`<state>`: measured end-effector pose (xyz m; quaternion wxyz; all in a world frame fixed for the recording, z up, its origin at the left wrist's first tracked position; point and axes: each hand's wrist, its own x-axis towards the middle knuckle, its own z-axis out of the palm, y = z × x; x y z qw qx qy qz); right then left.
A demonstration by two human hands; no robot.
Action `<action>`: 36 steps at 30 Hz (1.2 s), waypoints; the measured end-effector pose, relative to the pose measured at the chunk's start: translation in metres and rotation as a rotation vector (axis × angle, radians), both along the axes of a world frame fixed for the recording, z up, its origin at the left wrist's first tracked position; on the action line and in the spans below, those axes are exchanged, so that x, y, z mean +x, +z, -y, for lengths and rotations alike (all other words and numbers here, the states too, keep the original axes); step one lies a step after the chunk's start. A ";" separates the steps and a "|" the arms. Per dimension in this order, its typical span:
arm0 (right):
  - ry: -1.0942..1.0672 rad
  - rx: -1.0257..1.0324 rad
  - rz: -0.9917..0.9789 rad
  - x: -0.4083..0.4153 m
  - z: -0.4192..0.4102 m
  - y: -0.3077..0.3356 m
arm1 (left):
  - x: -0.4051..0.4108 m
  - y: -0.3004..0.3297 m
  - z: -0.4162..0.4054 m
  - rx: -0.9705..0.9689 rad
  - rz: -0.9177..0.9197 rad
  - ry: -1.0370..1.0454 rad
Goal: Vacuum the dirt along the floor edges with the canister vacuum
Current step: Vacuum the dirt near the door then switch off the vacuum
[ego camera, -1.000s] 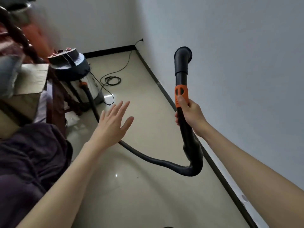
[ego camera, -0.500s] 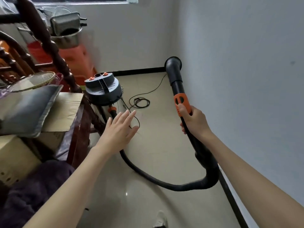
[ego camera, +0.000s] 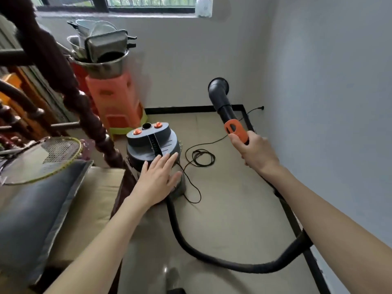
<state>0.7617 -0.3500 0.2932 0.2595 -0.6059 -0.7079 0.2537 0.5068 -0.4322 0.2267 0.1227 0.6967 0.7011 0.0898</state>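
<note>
The right hand (ego camera: 255, 152) gripped the black vacuum hose's orange-collared handle (ego camera: 235, 129); the left hand (ego camera: 158, 181), fingers spread flat, reached over the dark grey canister vacuum (ego camera: 153, 145).

Left arm stretched forward, left hand (ego camera: 158, 180) flat, palm down, fingers straight and slightly spread. Right arm extended forward from right edge, wrist raised, right hand (ego camera: 254, 152) fisted, fingers curled in tight grip.

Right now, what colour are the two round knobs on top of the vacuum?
Orange, seen best in the head view, atop the dark grey canister vacuum.
</note>
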 end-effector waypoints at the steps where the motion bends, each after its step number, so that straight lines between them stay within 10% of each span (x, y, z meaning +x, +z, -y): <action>1: 0.009 -0.002 0.032 -0.016 -0.022 0.001 | -0.017 -0.002 -0.020 -0.007 -0.014 0.001; 11: -0.022 -0.131 -0.103 -0.123 -0.180 -0.030 | -0.111 -0.055 -0.174 -0.177 -0.087 0.032; 21: -0.065 -0.408 -0.178 -0.172 -0.299 -0.197 | -0.138 -0.206 -0.301 -0.237 -0.152 0.373; 36: -0.051 -0.482 -0.174 -0.203 -0.298 -0.332 | -0.146 -0.307 -0.361 0.016 0.372 0.895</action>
